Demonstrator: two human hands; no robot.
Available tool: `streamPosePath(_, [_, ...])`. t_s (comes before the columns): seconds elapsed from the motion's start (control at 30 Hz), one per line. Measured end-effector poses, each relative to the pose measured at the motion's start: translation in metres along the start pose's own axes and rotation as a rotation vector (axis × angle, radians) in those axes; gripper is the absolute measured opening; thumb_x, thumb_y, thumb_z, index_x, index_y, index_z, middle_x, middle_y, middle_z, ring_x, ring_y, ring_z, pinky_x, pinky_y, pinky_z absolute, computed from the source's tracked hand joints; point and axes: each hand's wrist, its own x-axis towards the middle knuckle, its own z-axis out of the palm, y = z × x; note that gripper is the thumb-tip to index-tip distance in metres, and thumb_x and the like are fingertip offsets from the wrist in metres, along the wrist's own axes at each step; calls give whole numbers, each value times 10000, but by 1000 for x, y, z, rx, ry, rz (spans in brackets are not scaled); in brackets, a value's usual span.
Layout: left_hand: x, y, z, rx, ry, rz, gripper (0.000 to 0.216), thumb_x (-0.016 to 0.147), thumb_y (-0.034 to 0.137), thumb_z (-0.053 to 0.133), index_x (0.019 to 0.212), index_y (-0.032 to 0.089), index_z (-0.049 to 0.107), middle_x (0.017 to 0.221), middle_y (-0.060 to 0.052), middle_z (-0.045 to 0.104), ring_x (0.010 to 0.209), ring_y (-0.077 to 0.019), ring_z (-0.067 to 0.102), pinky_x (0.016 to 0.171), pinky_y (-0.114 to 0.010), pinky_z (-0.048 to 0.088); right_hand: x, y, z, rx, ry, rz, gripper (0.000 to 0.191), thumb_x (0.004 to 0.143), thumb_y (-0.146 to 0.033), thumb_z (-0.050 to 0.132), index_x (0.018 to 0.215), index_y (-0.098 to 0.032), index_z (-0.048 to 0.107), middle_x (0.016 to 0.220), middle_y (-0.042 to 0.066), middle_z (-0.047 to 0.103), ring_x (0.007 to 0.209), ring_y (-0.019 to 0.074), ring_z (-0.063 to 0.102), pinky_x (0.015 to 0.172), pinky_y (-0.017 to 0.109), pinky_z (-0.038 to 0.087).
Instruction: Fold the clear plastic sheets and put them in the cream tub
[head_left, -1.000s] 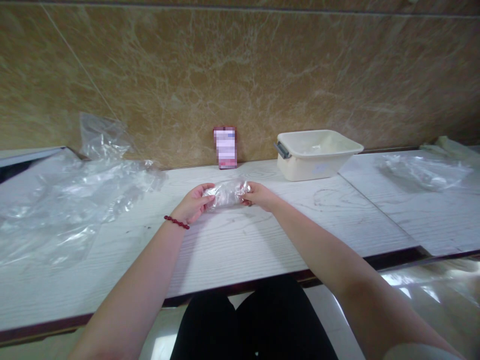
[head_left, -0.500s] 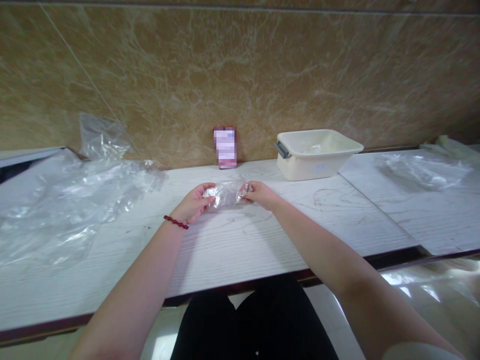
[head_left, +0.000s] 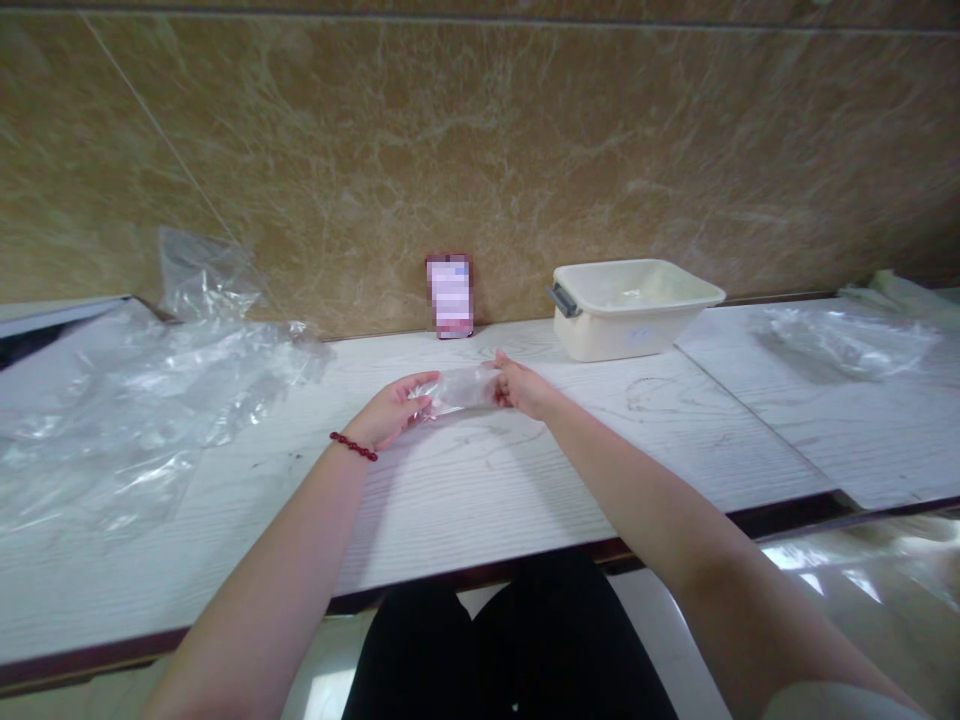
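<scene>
A small clear plastic bag (head_left: 463,388) is stretched between my two hands, just over the white wood-grain table (head_left: 480,480). My left hand (head_left: 394,410) pinches its left end between thumb and fingers; a dark red bead bracelet circles that wrist. On the other side my right hand (head_left: 521,387) grips the bag's right end, its thumb pointing up and its fingers curled in. Whether anything lies inside the bag I cannot make out.
A phone (head_left: 451,296) leans upright on the marble wall. Right of it stands a cream plastic bin (head_left: 630,335) with a grey handle. Clear plastic sheeting (head_left: 150,400) spreads over the table's left; another clear bag (head_left: 851,340) lies far right.
The bag, crumpled before, is now pulled flatter and smoother between my hands. My right thumb has lifted and that hand's fingers have curled; my left hand has barely moved.
</scene>
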Motion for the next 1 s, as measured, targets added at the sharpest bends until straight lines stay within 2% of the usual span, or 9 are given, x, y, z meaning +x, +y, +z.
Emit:
streamPosePath(0.17, [-2,0,3,37,-45,25,471,672,137,593,1126,193,476,867,-26,594,623,-62,528,609,-217,459,-4,1,0,-104,10,-59,328,691,-460,533,707,-134,505,452,-54,404,371,35,340,349,162,215])
streamPosePath(0.33, [-3,-1,5,65,-73,60,504,685,186,584,1168,205,439,920,-31,580,638,-60,515,621,-220,447,-6,-1,2,-32,41,-72,245,633,-349,607,651,-140,481,461,-70,374,400,32,326,379,164,226])
streamPosePath(0.57, [-8,1,13,128,-102,95,539,695,225,576,1203,189,401,903,-31,583,631,-63,504,630,-215,430,-5,1,6,-6,88,-80,146,704,-290,529,692,-151,484,578,-29,501,470,49,431,432,164,308])
streamPosePath(0.67, [-10,3,16,120,-97,77,549,705,221,563,1221,195,374,875,-25,591,620,-64,512,627,-213,424,-3,6,7,-149,180,-138,162,748,-344,483,776,-185,466,584,-42,513,438,47,438,414,155,315])
streamPosePath(0.83, [-11,5,22,60,-72,46,595,705,200,560,1251,192,324,966,-48,586,676,-81,539,657,-218,422,-3,6,4,-479,285,-298,192,798,-382,383,823,-202,447,427,-80,432,315,46,372,344,145,265])
streamPosePath(1.0, [-12,5,25,13,-102,42,611,686,170,581,1242,234,335,1145,-58,493,771,-94,543,694,-218,432,-8,-3,0,-546,341,-350,206,808,-380,346,816,-200,444,409,-88,401,280,46,350,320,147,255])
